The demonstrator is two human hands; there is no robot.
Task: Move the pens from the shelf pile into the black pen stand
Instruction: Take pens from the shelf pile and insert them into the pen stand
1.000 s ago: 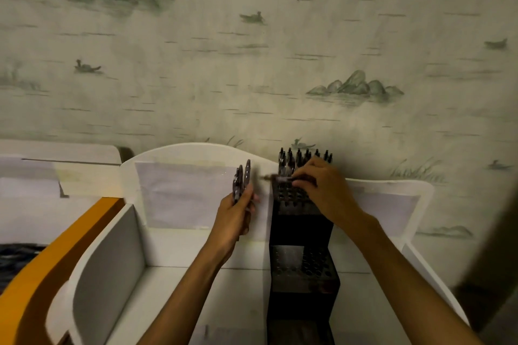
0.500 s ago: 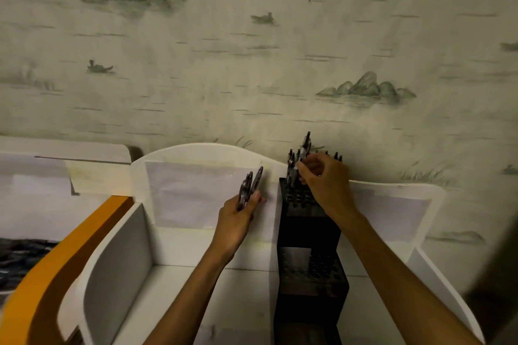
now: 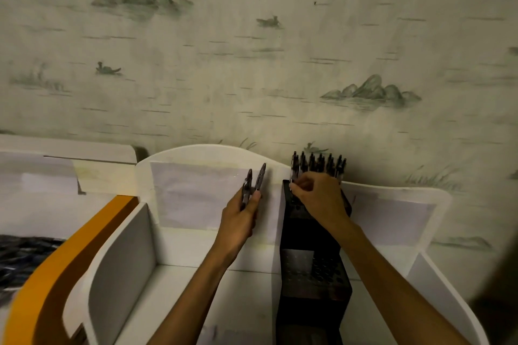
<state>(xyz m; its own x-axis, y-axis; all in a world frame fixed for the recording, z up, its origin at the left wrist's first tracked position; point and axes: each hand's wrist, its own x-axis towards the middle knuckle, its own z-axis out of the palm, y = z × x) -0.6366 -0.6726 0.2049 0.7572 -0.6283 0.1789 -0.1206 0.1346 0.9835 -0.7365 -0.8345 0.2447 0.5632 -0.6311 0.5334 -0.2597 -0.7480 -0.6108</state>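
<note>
A tall black stepped pen stand (image 3: 312,283) rises from the white shelf (image 3: 196,274). Several dark pens (image 3: 319,164) stand upright in its top tier against the wall. My right hand (image 3: 319,196) rests over the front of that top tier, its fingertips pinching the leftmost pen (image 3: 294,169) low on its barrel. My left hand (image 3: 241,217) is just left of the stand and grips two dark pens (image 3: 253,183) that fan upward. The lower tier shows rows of holes with nothing in them.
The white shelf has a curved back panel (image 3: 213,154) and a curved white divider (image 3: 120,260) on the left. An orange curved edge (image 3: 56,274) lies further left. A patterned wallpaper wall (image 3: 252,50) rises directly behind the shelf.
My right hand turned a pen from lying sideways to upright, then lowered it into the stand's top tier at the left end. My left hand kept holding its two pens.
</note>
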